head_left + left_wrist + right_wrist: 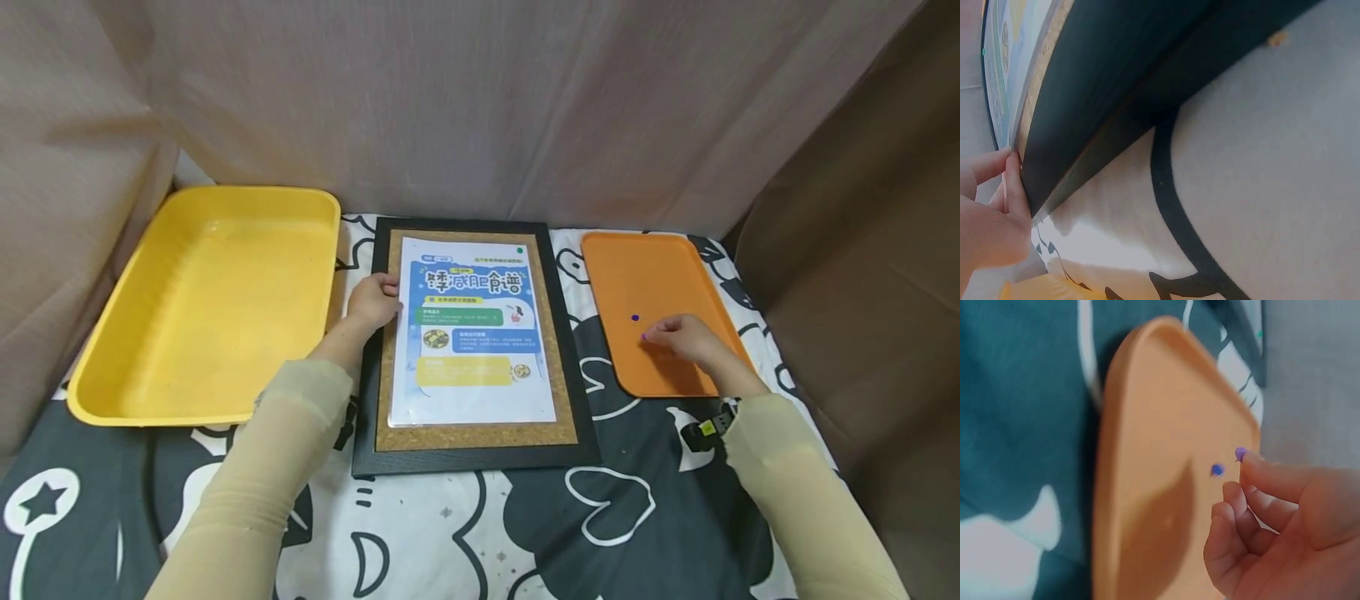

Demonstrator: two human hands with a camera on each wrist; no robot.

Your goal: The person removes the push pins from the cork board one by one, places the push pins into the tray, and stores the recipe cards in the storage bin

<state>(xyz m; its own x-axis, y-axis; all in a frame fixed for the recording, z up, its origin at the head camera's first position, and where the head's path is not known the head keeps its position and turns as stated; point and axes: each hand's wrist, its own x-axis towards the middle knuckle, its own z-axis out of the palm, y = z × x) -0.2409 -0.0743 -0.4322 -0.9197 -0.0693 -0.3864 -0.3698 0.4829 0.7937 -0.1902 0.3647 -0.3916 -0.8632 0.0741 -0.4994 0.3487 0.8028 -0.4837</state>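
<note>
A printed sheet (pixel 472 333) lies on a cork board (pixel 480 437) in a black frame (pixel 480 463), with a green pin (pixel 520 250) at its top right corner. My left hand (pixel 372 302) rests at the left side of the frame, fingertips at the sheet's left edge; the left wrist view shows the hand (pixel 997 219) there too. Over the orange tray (pixel 630 275), my right hand (pixel 693 340) pinches a purple pin (pixel 1240 453) between thumb and finger. A dark blue pin (pixel 1217 470) lies on the tray close by.
A large yellow tray (pixel 210 308) stands left of the frame. Patterned cloth (pixel 420 533) covers the surface beneath everything. Behind hangs a plain brownish curtain (pixel 465 108), and another brown drape (pixel 862 250) is at the right.
</note>
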